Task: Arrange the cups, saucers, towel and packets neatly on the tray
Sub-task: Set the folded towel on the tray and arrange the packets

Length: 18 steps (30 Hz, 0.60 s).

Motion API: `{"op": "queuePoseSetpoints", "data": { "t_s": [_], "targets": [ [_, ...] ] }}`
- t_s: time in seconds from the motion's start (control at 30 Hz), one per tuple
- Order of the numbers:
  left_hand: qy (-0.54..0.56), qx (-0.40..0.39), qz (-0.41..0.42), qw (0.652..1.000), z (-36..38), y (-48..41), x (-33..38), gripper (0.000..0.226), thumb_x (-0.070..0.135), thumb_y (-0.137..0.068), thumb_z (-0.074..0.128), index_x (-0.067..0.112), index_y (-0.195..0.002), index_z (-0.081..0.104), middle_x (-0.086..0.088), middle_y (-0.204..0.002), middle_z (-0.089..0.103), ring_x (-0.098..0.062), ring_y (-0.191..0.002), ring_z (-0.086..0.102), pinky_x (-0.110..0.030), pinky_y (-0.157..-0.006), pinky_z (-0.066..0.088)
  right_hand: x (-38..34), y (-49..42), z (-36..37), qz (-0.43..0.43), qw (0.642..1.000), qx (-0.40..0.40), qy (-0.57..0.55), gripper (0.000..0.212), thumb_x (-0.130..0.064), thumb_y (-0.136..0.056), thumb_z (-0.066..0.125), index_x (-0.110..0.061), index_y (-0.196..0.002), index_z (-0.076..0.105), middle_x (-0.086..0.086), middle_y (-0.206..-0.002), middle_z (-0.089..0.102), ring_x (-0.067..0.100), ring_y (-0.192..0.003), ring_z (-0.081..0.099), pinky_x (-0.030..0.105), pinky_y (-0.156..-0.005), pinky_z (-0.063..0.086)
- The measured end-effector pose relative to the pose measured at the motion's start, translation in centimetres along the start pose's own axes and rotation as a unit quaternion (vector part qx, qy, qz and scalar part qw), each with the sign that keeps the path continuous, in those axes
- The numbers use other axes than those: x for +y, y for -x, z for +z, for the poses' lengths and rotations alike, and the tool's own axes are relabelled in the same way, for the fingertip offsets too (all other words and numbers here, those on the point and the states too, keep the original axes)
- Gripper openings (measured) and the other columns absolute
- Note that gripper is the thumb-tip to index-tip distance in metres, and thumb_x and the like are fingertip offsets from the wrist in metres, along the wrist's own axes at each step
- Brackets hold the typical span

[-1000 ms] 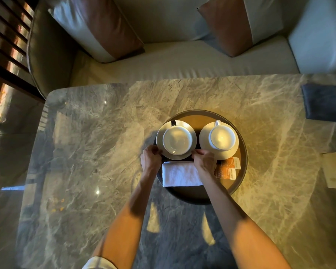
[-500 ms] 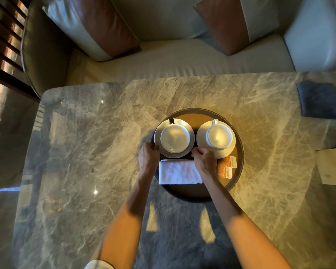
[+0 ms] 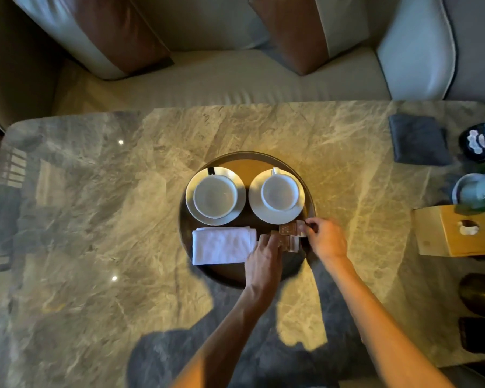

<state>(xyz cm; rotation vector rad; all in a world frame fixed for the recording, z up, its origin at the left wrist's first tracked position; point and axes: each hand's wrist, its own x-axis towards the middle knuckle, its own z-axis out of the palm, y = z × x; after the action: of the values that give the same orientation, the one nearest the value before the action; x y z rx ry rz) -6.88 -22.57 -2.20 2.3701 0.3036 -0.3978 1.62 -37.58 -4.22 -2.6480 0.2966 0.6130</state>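
Note:
A round dark tray (image 3: pixel 246 161) sits on the marble table (image 3: pixel 95 219). At its back stand two white cups on white saucers, the left cup (image 3: pixel 215 196) and the right cup (image 3: pixel 280 192), side by side. A folded white towel (image 3: pixel 223 245) lies at the tray's front left. Brown packets (image 3: pixel 289 233) lie at the front right. My left hand (image 3: pixel 263 256) touches the packets' left edge with its fingertips. My right hand (image 3: pixel 323 238) pinches the packets' right end.
A dark grey cloth (image 3: pixel 417 140) lies at the table's far right. A wooden tissue box (image 3: pixel 456 231), a small plant pot (image 3: pixel 476 191) and dark objects (image 3: pixel 480 295) stand along the right edge. A sofa with cushions (image 3: pixel 118 37) is behind the table.
Both hands have left the towel and moved right to the packets. The towel now lies flat at the tray's front left. The view has shifted, showing more of the table's right side.

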Motion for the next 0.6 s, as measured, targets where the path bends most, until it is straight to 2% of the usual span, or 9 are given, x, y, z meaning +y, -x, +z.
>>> {"op": "queuePoseSetpoints", "data": {
  "t_s": [0.1,0.17,0.3,0.37,0.47,0.6],
  "targets": [
    [-0.028,-0.017,0.032,0.999,0.7,-0.6,0.2,0.03,0.016,-0.098,0.053,0.024,-0.128,0.051,-0.002,-0.109,0.053,-0.024,-0.094,0.059,-0.04,-0.072,0.056,-0.3,-0.7,0.5,0.02,0.999,0.001,-0.025,0.035,-0.042,-0.091,0.063,-0.014,-0.111,0.067,0.014,-0.111,0.068,0.032,-0.105,0.062,0.037,-0.084,0.048],
    [-0.046,-0.026,0.039,0.998,0.9,-1.0,0.1,0.035,0.018,-0.097,0.056,0.027,-0.131,0.049,-0.001,-0.11,0.052,-0.023,-0.094,0.059,-0.039,-0.072,0.055,-0.6,-0.9,0.7,0.032,0.998,0.008,-0.049,0.031,-0.039,-0.09,0.065,-0.013,-0.106,0.066,0.01,-0.109,0.069,0.028,-0.102,0.063,0.035,-0.081,0.046],
    [-0.067,-0.039,0.054,0.995,1.2,-1.1,0.0,0.055,0.016,-0.093,0.062,0.036,-0.139,0.038,-0.001,-0.112,0.05,-0.02,-0.096,0.057,-0.036,-0.072,0.055,-0.6,-0.6,0.6,-0.002,0.999,0.007,-0.054,0.022,-0.037,-0.09,0.065,-0.018,-0.101,0.067,0.005,-0.104,0.065,0.024,-0.092,0.063,0.029,-0.073,0.042],
    [-0.067,-0.038,0.059,0.995,1.4,-1.0,-0.1,0.062,0.014,-0.09,0.065,0.038,-0.139,0.037,0.0,-0.112,0.05,-0.019,-0.095,0.057,-0.033,-0.07,0.054,-0.2,-0.2,0.6,-0.026,0.997,-0.002,-0.066,0.017,-0.033,-0.091,0.066,-0.018,-0.099,0.069,0.007,-0.103,0.062,0.025,-0.091,0.063,0.031,-0.073,0.047],
    [-0.072,-0.028,0.066,0.995,1.7,-1.0,-0.2,0.062,0.015,-0.09,0.067,0.037,-0.14,0.038,0.001,-0.112,0.049,-0.017,-0.094,0.057,-0.029,-0.065,0.05,0.2,0.2,0.7,-0.052,0.996,-0.019,-0.072,0.015,-0.026,-0.09,0.068,-0.019,-0.102,0.072,0.012,-0.107,0.057,0.027,-0.093,0.062,0.04,-0.083,0.053],
    [-0.068,-0.017,0.068,0.995,1.7,-1.0,-0.4,0.058,0.016,-0.088,0.07,0.033,-0.138,0.046,0.0,-0.109,0.05,-0.019,-0.091,0.058,-0.03,-0.064,0.05,0.4,1.0,0.9,-0.066,0.995,-0.019,-0.076,0.02,-0.029,-0.091,0.067,-0.025,-0.11,0.072,0.004,-0.106,0.049,0.02,-0.097,0.057,0.034,-0.087,0.05]
  ]
}}
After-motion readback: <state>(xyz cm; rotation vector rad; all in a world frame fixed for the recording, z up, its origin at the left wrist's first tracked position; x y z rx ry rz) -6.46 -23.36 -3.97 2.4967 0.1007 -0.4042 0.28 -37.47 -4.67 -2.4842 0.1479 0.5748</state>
